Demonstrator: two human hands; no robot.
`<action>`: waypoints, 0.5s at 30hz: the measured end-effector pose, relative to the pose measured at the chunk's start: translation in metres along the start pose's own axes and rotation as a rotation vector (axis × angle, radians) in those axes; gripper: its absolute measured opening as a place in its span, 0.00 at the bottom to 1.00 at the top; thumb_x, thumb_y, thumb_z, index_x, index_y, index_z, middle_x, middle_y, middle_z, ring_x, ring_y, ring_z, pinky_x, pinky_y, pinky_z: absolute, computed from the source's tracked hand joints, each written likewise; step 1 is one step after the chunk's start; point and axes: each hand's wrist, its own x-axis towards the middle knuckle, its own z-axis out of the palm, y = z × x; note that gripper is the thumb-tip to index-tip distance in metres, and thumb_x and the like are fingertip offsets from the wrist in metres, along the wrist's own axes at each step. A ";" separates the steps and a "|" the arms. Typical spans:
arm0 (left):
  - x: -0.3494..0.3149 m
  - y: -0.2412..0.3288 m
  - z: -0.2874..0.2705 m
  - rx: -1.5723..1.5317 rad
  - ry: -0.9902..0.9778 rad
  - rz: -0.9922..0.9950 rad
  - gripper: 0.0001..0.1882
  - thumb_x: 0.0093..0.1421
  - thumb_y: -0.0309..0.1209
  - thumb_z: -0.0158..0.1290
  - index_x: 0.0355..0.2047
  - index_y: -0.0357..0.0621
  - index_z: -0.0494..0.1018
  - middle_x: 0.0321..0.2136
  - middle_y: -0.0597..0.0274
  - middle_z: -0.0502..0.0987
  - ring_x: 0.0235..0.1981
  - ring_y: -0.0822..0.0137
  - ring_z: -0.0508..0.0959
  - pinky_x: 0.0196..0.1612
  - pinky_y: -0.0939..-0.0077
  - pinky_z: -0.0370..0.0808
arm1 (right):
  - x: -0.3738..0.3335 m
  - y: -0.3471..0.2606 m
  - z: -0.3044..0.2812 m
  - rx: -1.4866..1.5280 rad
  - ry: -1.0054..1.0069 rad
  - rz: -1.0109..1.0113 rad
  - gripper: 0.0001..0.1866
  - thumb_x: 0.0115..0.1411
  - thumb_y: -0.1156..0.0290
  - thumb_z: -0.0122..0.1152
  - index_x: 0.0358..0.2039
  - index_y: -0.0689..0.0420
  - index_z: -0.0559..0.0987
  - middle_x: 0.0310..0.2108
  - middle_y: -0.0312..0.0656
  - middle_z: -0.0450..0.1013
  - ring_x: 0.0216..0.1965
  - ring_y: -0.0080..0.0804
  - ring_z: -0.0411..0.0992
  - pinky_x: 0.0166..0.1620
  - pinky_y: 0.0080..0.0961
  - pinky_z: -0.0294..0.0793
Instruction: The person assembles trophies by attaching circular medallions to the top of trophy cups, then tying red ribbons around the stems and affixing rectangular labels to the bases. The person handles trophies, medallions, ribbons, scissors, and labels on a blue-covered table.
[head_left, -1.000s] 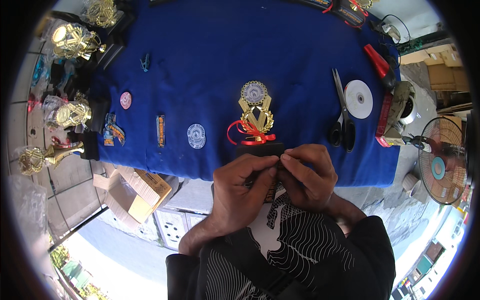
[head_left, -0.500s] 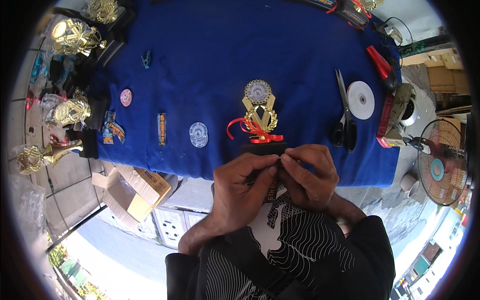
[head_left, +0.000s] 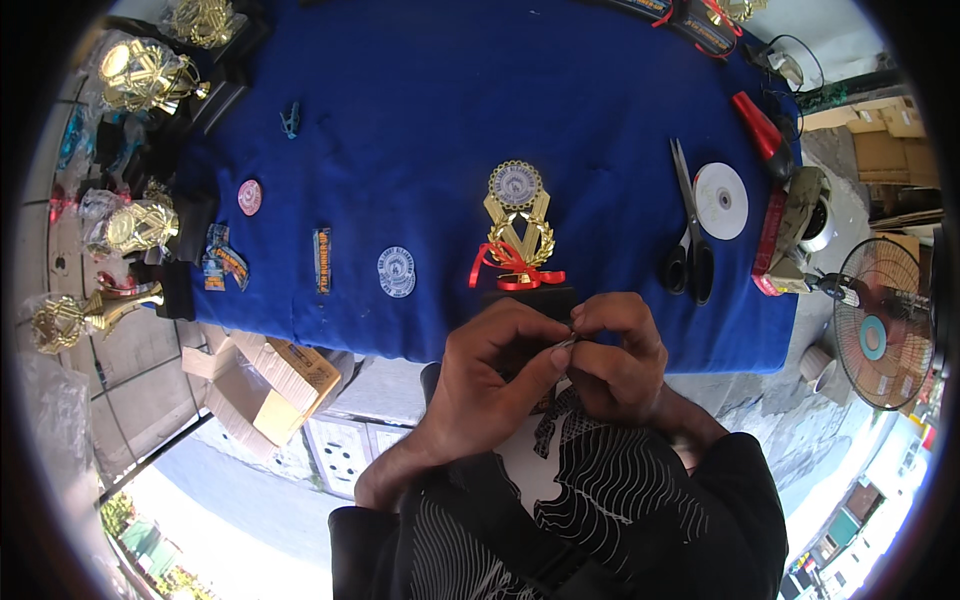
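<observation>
My left hand [head_left: 490, 375] and my right hand [head_left: 620, 355] meet fingertip to fingertip just below the table's near edge. Together they pinch a small thin strip [head_left: 566, 341], too small to identify. Right above the hands, a gold trophy [head_left: 517, 222] with a round medallion, a wreath and a red ribbon bow stands on its black base on the blue tablecloth [head_left: 420, 130]. Round and strip-shaped stickers [head_left: 396, 271] lie to the trophy's left.
Black-handled scissors [head_left: 690, 240] and a white disc [head_left: 721, 200] lie to the right, beside a red-handled tool [head_left: 757, 124]. Wrapped gold trophies [head_left: 135, 225] crowd the left edge. Cardboard boxes [head_left: 265, 380] sit under the table; a standing fan [head_left: 880, 325] is at the right.
Both hands stay together at the table edge; the fingers shift slightly around the small strip. The view has drifted a little.
</observation>
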 end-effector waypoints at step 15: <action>0.001 0.010 0.000 -0.179 -0.104 -0.201 0.07 0.69 0.24 0.58 0.44 0.34 0.76 0.34 0.67 0.78 0.37 0.82 0.75 0.38 0.83 0.72 | -0.002 0.005 0.002 -0.052 0.135 -0.174 0.15 0.40 0.81 0.75 0.31 0.57 0.82 0.41 0.45 0.70 0.37 0.41 0.75 0.39 0.36 0.83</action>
